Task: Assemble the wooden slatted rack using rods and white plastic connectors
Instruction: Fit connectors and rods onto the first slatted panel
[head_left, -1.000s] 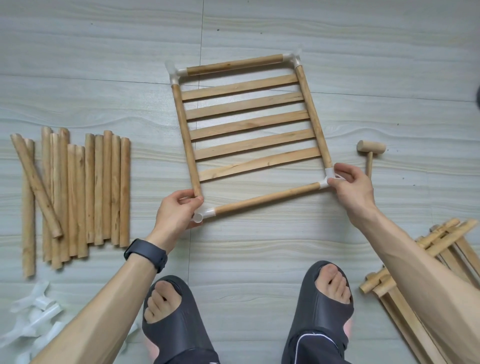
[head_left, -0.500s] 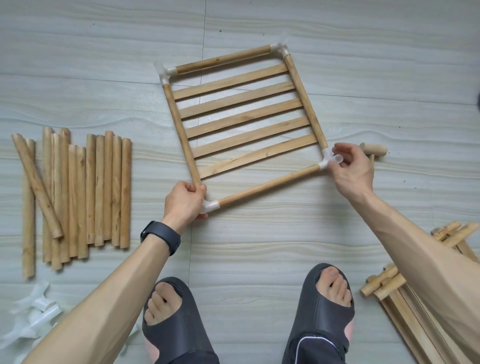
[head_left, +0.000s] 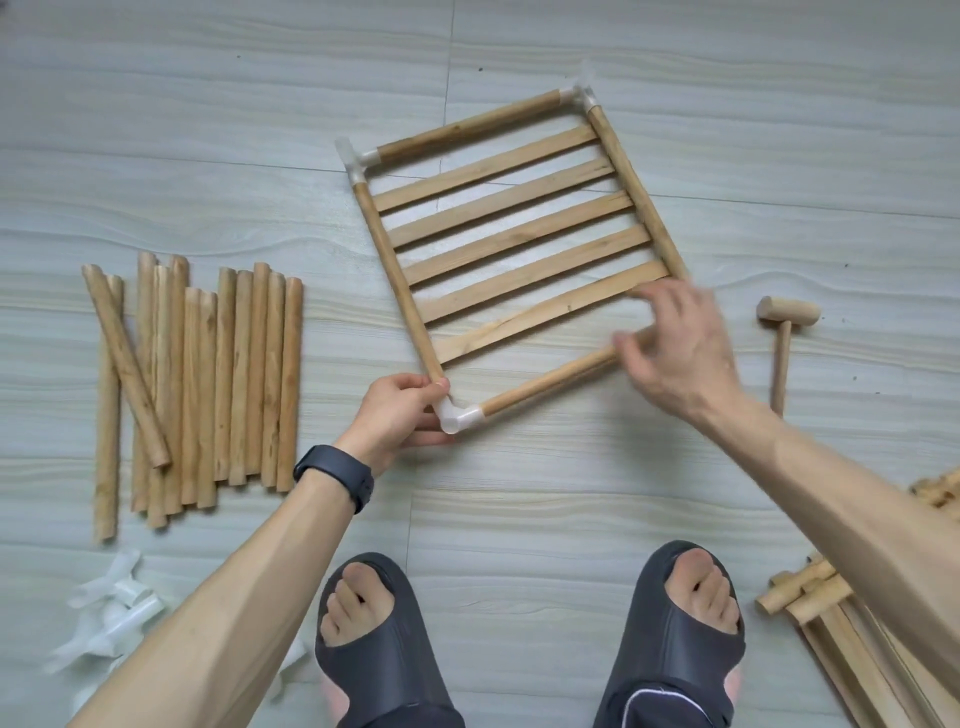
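A square slatted frame (head_left: 511, 239) of wooden rods lies tilted on the floor, with white plastic connectors (head_left: 460, 418) at its corners. My left hand (head_left: 400, 415) grips the near left corner, fingers curled round the side rod beside the connector. My right hand (head_left: 675, 353) hovers blurred over the near right corner with fingers spread and loosely bent, hiding that corner's connector. Whether it touches the frame is not visible.
A row of loose wooden rods (head_left: 208, 379) lies at the left. Spare white connectors (head_left: 111, 618) sit at the lower left. A small wooden mallet (head_left: 782, 338) lies to the right of the frame. More slatted pieces (head_left: 841, 639) are stacked at the lower right. My feet in dark slippers (head_left: 374, 649) stand below.
The frame has turned further clockwise on the floor. My right hand has let go of the near right connector and now hovers spread over that corner. My left hand still holds its corner.
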